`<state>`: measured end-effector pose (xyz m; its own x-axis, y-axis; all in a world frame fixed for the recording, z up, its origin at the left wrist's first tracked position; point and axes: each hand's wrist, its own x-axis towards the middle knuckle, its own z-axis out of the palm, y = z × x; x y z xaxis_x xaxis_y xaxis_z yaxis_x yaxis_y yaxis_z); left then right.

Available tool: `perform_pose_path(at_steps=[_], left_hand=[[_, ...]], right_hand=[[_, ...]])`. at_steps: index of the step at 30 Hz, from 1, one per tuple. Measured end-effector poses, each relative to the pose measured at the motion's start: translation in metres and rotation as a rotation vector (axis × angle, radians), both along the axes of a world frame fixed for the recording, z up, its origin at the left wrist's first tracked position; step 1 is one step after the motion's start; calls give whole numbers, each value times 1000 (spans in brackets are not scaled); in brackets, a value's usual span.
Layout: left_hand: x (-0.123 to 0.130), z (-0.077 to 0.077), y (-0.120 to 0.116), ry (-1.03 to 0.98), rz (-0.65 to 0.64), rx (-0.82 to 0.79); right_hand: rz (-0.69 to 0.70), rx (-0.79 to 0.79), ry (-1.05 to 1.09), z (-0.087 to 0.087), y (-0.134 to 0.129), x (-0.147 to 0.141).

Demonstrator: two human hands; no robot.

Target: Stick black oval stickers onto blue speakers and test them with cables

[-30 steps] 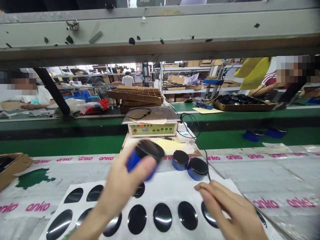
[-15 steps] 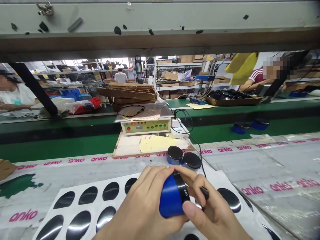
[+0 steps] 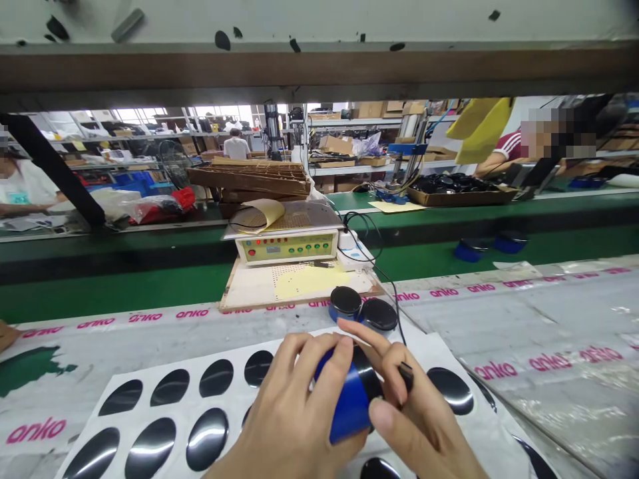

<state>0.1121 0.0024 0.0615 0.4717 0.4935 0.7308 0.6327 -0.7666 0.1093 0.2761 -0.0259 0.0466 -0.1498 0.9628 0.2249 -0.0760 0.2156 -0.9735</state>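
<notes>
leaning at the far left, a dark post stands before a person in a white shirt. next comes a red bag, across the green belt. nearer, on the bench wrapped in plastic printed "anko", glossy black discs sit in rows on a white sheet. toward the middle, beyond the hands, a control box rests on a board, with a curled yellow paper on top. over the sheet, the left hand is curled around a blue cylinder, fingers across its top and side, holding it tilted with the black rim facing right. just behind are two more cylinders, side by side, black tops up. at the rim is the right hand, half open: its index finger reaches left, its thumb lies by the edge, and a small dark piece is pinched among its bent fingers. whether that thumb presses on the cylinder, i cannot tell. farther right, a carton of black parts stands across the belt, another pair of cylinders sits on the belt, and a second person shows a striped sleeve.
</notes>
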Motion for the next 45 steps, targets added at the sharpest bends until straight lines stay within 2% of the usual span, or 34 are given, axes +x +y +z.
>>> perform_pose_path(at_steps=[5, 9, 14, 18, 23, 27, 32, 45], left_hand=[[-2, -7, -2, 110, 29, 107], [0, -7, -3, 109, 40, 175], [3, -8, -2, 109, 31, 194], [2, -6, -1, 49, -4, 93], [-1, 4, -2, -44, -23, -30], [-3, 7, -2, -54, -35, -47], [-4, 5, -1, -54, -47, -39], [-5, 11, -3, 15, -42, 10]], right_hand=[[30, -63, 133, -6, 1, -2], [43, -70, 282, -5, 4, -9], [-17, -75, 288, 0, 2, -12], [-30, -75, 271, -8, -1, -12], [-51, 52, 190, -9, -7, -15], [-83, 124, 66, -5, -9, -15], [-84, 160, 15, -7, -7, -13], [25, 185, 191, -11, -4, -10]])
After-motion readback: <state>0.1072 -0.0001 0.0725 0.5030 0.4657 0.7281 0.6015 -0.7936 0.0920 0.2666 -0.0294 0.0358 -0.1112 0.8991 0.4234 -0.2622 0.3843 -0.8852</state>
